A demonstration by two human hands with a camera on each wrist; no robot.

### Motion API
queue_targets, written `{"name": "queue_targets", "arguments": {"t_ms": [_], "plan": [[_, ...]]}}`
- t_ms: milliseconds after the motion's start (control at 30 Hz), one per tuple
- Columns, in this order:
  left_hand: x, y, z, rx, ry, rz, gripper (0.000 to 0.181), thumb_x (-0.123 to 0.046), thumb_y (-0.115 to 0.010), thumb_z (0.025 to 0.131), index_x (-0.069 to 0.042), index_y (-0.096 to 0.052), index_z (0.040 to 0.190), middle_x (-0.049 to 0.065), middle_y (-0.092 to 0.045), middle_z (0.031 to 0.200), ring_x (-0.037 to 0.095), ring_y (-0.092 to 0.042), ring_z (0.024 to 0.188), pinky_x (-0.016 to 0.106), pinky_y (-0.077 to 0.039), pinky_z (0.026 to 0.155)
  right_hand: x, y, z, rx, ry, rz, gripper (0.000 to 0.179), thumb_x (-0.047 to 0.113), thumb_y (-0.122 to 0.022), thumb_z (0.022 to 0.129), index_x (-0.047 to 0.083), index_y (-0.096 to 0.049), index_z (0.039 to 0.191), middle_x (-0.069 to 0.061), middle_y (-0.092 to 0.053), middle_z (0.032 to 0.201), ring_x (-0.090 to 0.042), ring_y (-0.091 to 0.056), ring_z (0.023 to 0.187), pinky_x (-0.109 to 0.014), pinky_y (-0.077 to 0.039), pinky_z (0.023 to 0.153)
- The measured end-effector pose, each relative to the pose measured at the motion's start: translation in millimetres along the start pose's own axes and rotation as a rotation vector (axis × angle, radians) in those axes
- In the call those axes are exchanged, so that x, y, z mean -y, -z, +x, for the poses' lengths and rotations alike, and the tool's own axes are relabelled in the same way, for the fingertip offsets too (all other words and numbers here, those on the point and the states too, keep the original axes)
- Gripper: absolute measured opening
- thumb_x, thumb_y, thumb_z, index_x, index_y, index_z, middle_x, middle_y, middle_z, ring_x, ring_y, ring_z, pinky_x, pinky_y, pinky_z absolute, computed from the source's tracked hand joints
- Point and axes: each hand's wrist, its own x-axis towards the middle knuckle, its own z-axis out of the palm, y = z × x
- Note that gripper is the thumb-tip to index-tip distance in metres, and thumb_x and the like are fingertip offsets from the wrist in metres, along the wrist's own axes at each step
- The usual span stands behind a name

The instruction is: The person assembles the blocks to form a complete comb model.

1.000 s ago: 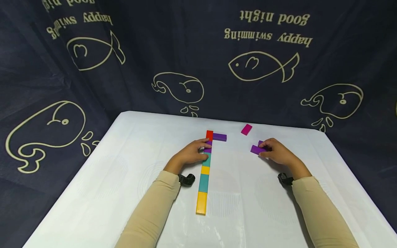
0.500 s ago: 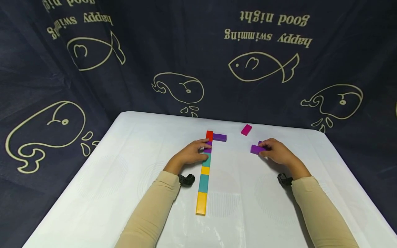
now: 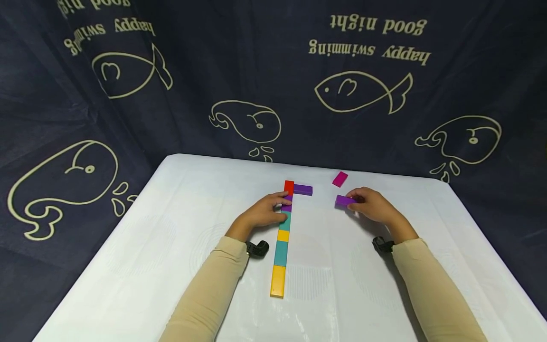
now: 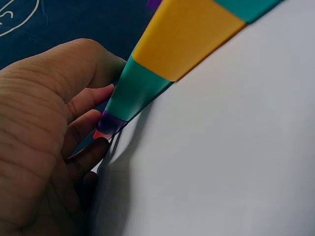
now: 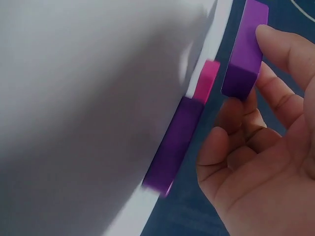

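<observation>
My left hand (image 3: 265,210) rests along a straight row of coloured blocks, its fingertips at the purple block (image 3: 287,207) and its thumb against the teal block (image 3: 284,222). A red block (image 3: 289,186) ends the row at the far side. Between thumb and fingers, my right hand (image 3: 376,208) pinches a purple block (image 3: 344,201); the right wrist view shows this held block (image 5: 246,51) clear of the table. Another purple block (image 5: 173,147) lies on the table beyond that hand, out of sight in the head view.
Against the red block's right side lies a purple block (image 3: 303,190). A pink block (image 3: 340,179) sits near the far edge of the white table (image 3: 192,190). Nearer me, the row continues with yellow (image 3: 283,235), teal (image 3: 280,253) and yellow (image 3: 278,281) blocks. A dark printed curtain hangs behind.
My right hand has moved left and slightly away from me with its purple block. The second purple block, earlier showing beside it, is now hidden in the head view. My left hand stays put.
</observation>
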Motion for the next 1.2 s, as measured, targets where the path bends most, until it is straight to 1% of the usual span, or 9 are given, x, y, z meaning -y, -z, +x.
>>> {"name": "queue_targets", "arguments": {"t_ms": [133,233,433,800,967,1067,1200], "plan": [[-0.4,0.3,0.7,0.002,-0.005,0.005,0.046,-0.020,-0.070,0.088,-0.014,-0.064,0.133,-0.001,-0.037,0.157,0.026,-0.029,0.145,0.046,-0.025,0.118,9,-5,8.0,0.003,0.008,0.020,0.023,0.010,-0.069,0.092,0.003,-0.067,0.114,-0.011,-0.060,0.097,-0.026,-0.052,0.088,-0.038,-0.045,0.076],[-0.7,0.2,1.7,0.005,-0.011,0.009,0.046,-0.020,-0.070,0.088,-0.014,-0.064,0.133,0.000,-0.037,0.157,0.025,-0.029,0.145,0.045,-0.025,0.118,14,-9,13.4,0.006,0.027,0.029,0.023,0.009,-0.069,0.091,0.003,-0.067,0.114,-0.010,-0.061,0.097,-0.026,-0.053,0.088,-0.037,-0.045,0.075],[-0.7,-1.2,4.1,0.010,-0.024,0.011,0.045,-0.020,-0.070,0.088,-0.014,-0.064,0.133,0.000,-0.037,0.157,0.026,-0.030,0.145,0.046,-0.025,0.118,25,-17,24.4,0.007,0.052,0.050,0.024,0.008,-0.071,0.090,0.001,-0.067,0.114,-0.012,-0.063,0.100,-0.026,-0.053,0.088,-0.038,-0.045,0.076],[1.3,-1.4,5.1,0.013,-0.027,0.018,0.046,-0.021,-0.070,0.088,-0.014,-0.064,0.133,0.000,-0.037,0.157,0.025,-0.030,0.145,0.044,-0.024,0.118,49,-34,43.0,0.037,0.062,0.079,0.025,0.008,-0.071,0.090,0.001,-0.068,0.113,-0.014,-0.064,0.104,-0.026,-0.054,0.086,-0.037,-0.047,0.076],[2.7,0.5,3.5,0.008,-0.017,0.022,0.046,-0.021,-0.070,0.088,-0.014,-0.064,0.133,0.000,-0.037,0.157,0.025,-0.030,0.145,0.044,-0.025,0.118,58,-45,50.1,0.054,0.051,0.058,0.025,0.010,-0.070,0.090,0.004,-0.068,0.115,-0.013,-0.063,0.107,-0.025,-0.054,0.089,-0.036,-0.048,0.076],[2.3,1.5,2.4,0.008,-0.014,0.023,0.046,-0.021,-0.070,0.088,-0.014,-0.064,0.133,0.000,-0.038,0.157,0.025,-0.030,0.145,0.044,-0.025,0.118,63,-51,53.5,0.058,0.042,0.042,0.024,0.011,-0.070,0.091,0.005,-0.069,0.114,-0.013,-0.063,0.107,-0.027,-0.054,0.092,-0.037,-0.049,0.077],[2.1,1.9,2.1,0.010,-0.019,0.018,0.046,-0.021,-0.070,0.088,-0.014,-0.064,0.134,0.000,-0.037,0.157,0.026,-0.031,0.144,0.045,-0.026,0.117,70,-57,57.7,0.073,0.028,0.022,0.024,0.013,-0.070,0.091,0.005,-0.069,0.113,-0.013,-0.063,0.108,-0.029,-0.055,0.096,-0.042,-0.051,0.084]]}}
